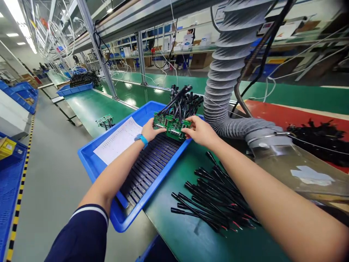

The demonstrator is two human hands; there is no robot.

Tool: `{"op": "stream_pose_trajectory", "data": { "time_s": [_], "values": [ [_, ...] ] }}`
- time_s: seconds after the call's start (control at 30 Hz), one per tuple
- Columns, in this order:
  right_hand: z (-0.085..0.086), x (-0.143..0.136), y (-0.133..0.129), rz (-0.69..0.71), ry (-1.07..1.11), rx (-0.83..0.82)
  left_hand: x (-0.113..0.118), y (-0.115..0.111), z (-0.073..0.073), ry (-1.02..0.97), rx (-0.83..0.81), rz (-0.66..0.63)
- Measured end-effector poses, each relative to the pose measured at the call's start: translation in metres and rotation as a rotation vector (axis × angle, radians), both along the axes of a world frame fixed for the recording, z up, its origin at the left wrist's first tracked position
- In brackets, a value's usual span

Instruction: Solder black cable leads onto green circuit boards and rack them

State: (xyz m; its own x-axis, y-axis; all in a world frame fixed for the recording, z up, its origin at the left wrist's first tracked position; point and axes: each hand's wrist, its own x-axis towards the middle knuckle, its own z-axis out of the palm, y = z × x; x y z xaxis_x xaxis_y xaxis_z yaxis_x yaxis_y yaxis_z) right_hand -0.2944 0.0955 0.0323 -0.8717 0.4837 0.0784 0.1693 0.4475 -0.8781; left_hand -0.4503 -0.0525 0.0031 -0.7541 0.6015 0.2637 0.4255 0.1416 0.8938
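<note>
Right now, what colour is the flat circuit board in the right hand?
The flat circuit board is green; see head view.

Electronics assembly workshop, long green benches (79, 105), ribbed grey hose (225, 72), circuit boards (173, 127), striped floor tape (23, 174)

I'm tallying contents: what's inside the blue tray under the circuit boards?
A printed white sheet and dark slats show. The sheet hides whatever lies beneath; the held green circuit boards block part of the far end.

Holding a green circuit board (172, 127) between left hand (151, 131) and right hand (202, 131) — over a blue tray (116, 216) with a paper sheet (116, 143) inside. Reaching past black cables (226, 189) on the tabletop (177, 176), left of a ribbed grey hose (226, 72).
</note>
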Motion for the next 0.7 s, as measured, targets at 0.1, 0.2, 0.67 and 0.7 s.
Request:
{"op": "stream_pose_trajectory", "data": {
  "time_s": [0.1,0.2,0.67,0.7],
  "values": [
    [-0.018,0.001,0.007,-0.072,-0.035,0.078,-0.004,0.013,-0.022,0.056,-0.102,0.014],
    [-0.03,0.003,0.006,-0.149,-0.036,0.11,-0.008,0.017,-0.036,0.097,-0.2,0.021],
    [-0.03,0.095,-0.022,-0.173,0.054,0.136,-0.031,0.013,-0.035,0.19,-0.448,-0.111],
    [-0.028,0.112,-0.027,-0.167,0.043,0.16,-0.032,0.013,-0.035,0.196,-0.452,-0.116]
  ]
}}
